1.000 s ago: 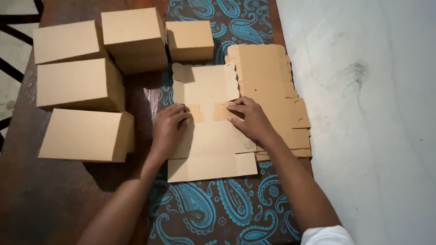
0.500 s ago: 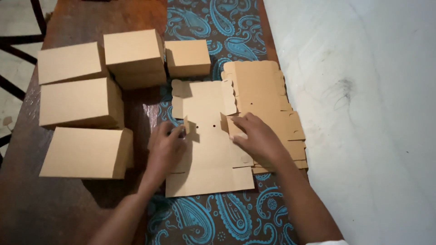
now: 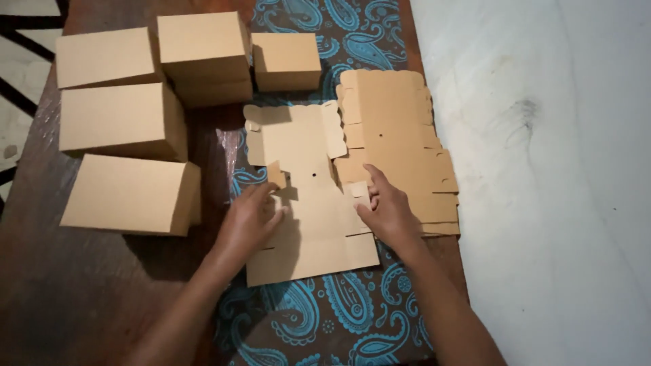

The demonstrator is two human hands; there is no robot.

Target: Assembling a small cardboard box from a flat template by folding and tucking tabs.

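I see a dark wooden counter with a blue paisley cloth, five brown boxes and flat cardboard sheets on it.

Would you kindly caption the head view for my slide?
Both hands, left hand and right hand, press a flat cardboard sheet beside five folded boxes.
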